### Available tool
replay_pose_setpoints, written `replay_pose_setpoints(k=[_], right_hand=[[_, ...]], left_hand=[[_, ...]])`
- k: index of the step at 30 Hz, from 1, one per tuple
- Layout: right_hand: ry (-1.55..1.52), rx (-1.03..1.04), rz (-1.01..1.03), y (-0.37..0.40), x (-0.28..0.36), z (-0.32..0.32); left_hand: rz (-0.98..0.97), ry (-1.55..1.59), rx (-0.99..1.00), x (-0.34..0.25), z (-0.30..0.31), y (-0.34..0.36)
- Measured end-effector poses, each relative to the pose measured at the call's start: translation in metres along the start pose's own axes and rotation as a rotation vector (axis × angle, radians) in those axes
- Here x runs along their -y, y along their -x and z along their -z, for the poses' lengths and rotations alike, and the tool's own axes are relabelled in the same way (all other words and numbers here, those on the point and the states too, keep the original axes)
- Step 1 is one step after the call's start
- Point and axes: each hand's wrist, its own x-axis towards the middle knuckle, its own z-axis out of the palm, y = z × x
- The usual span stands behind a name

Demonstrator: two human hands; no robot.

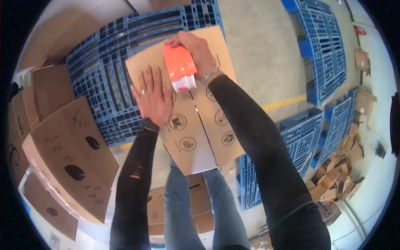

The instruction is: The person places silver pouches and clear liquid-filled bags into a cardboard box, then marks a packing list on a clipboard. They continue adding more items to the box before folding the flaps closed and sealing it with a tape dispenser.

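A cardboard box [166, 137] with printed round symbols lies in front of me, its two top flaps meeting at a narrow central gap. My right hand [193, 52] is wrapped round an orange tape dispenser [179, 62], which rests over the far part of the gap. The dispenser's lower end shows white and pink. Flat on the left flap, fingers spread, my left hand [154, 98] presses beside the dispenser and holds nothing. A ring is on one of its fingers.
Blue plastic pallets [121, 79] lie beyond and left of the box, with more blue pallets [323, 54] at the right. Large cartons [75, 154] with handwriting stand at the left. Cardboard pieces [333, 179] are heaped at the lower right. A yellow line [283, 103] crosses the floor.
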Motion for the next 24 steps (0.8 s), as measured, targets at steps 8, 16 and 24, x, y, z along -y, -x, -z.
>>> replay_pose_setpoints(k=[8, 16, 24], right_hand=[[0.058, 0.295, -0.268, 0.340, 0.085, 0.035], [-0.087, 0.425, -0.670, 0.509, 0.093, 0.026], [0.222, 0.338, -0.418, 0.516, 0.066, 0.023]], left_hand=[[-0.359, 0.045, 0.186, -0.094, -0.002, 0.034], [-0.349, -0.056, 0.013, -0.115, -0.020, 0.041], [-0.364, -0.045, -0.033, -0.114, -0.025, 0.043]])
